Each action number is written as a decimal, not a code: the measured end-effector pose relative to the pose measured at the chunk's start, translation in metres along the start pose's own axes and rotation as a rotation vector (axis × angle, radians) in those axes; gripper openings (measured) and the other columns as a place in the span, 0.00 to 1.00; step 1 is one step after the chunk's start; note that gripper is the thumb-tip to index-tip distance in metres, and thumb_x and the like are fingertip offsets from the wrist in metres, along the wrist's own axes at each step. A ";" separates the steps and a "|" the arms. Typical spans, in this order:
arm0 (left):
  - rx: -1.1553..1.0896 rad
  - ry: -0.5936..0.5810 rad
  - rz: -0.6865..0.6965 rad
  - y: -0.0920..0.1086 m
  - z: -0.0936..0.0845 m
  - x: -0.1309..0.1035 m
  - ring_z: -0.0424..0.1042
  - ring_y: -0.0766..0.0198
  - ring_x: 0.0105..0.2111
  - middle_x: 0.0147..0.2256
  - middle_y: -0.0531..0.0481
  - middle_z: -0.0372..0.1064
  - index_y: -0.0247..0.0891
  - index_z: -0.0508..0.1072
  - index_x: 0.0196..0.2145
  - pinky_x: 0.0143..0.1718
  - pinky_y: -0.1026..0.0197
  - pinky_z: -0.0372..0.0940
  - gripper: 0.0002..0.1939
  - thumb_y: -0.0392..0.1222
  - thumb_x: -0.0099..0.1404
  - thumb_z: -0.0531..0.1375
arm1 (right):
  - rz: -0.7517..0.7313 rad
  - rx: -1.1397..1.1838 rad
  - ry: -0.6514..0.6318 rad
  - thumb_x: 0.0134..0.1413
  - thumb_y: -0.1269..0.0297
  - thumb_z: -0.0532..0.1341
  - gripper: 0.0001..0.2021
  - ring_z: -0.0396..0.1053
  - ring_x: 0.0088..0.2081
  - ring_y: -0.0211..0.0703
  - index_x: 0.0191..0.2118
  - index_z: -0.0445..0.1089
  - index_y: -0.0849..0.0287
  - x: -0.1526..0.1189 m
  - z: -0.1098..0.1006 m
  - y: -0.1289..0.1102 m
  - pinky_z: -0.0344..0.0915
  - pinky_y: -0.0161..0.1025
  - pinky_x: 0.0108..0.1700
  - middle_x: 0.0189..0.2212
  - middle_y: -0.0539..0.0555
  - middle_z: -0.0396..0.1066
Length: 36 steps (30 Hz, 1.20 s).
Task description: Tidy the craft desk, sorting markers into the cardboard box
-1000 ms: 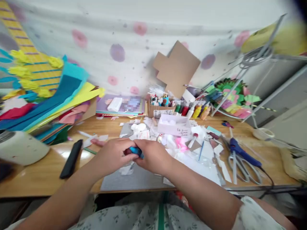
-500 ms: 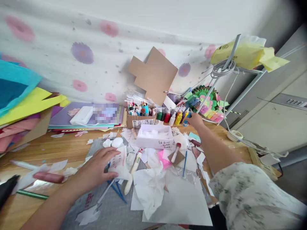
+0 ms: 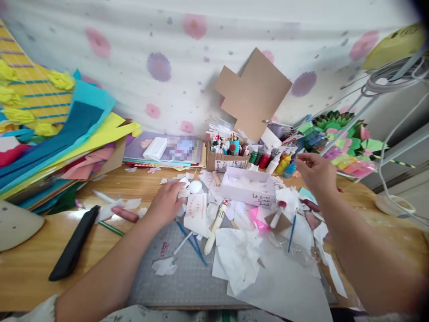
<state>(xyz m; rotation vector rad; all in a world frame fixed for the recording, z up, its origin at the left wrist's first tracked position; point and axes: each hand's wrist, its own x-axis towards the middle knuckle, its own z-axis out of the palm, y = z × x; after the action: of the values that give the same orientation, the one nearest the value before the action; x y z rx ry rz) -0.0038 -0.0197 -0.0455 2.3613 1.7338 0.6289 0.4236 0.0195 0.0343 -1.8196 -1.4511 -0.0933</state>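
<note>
My left hand (image 3: 165,205) is over the left of the littered mat, its fingers curled together at some white scraps beside a white egg-shaped piece (image 3: 195,187); what they grip is hidden. At the back right my right hand (image 3: 313,172) has thumb and forefinger pinched right beside a blue paint bottle (image 3: 288,170); whatever sits between the tips is too small to tell. A printed white packet (image 3: 197,214) lies right of my left hand. Cotton-like white material fills an open white box (image 3: 248,197) between my hands.
A multicolour pen (image 3: 217,226), blue sticks and crumpled tissue (image 3: 237,255) cover the grey mat (image 3: 187,286). Behind stand a carton of pens (image 3: 228,163) and more paint bottles. Coloured paper and a black case (image 3: 74,243) are at left; a metal frame with cables rises at right.
The view has turned left. My left hand has left the printed packet and moved to the white scraps behind it, its fingers drawn together. My right hand remains by the paint bottles.
</note>
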 end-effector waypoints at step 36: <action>-0.174 0.372 -0.050 0.018 -0.026 -0.071 0.71 0.54 0.43 0.41 0.43 0.71 0.35 0.67 0.44 0.45 0.54 0.64 0.13 0.43 0.68 0.48 | 0.142 0.938 -0.903 0.47 0.54 0.64 0.23 0.64 0.22 0.33 0.47 0.62 0.58 -0.093 0.015 -0.101 0.60 0.31 0.24 0.22 0.46 0.65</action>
<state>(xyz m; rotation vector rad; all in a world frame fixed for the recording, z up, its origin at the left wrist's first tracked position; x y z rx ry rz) -0.0156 -0.0953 -0.0333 2.1781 1.7787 1.2222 0.2999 -0.0417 0.0303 -1.1448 -1.4962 1.3938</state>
